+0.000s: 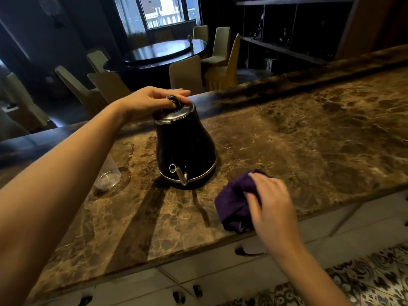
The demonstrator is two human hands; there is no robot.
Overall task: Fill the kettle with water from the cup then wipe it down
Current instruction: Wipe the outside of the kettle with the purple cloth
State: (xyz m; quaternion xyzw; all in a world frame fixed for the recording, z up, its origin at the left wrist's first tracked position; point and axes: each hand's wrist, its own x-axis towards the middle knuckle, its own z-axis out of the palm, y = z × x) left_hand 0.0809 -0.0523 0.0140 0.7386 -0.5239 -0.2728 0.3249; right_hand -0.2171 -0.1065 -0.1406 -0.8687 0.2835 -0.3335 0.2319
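Black and bell-shaped, the electric kettle point(185, 142) stands upright on the brown marble counter point(309, 133), toward its far edge, with a small chrome lever point(180, 174) at the base facing the near side. The left hand point(152, 100) reaches over from the left and rests on top of the kettle, fingers curled around the round knob point(173, 100) of the closed lid point(174, 113). The right hand point(271, 202) is lower and nearer, well to the right of the kettle's base and apart from it; it is closed on a bunched purple cloth point(234, 206), which sits on the counter close to the near edge. So the kettle lies between the two hands, touched only by the left one.

One kettle, one cloth and one clear plastic cup point(108, 173) are on the counter. The cup stands to the left of the kettle, partly hidden behind the left forearm; whether any water is in it I cannot tell. The kettle's contents are hidden by the lid.

Beyond the counter a round dark dining table point(163, 51) is ringed by pale covered chairs point(185, 74), about eight showing. White drawer fronts point(220, 281) run under the counter's near edge.
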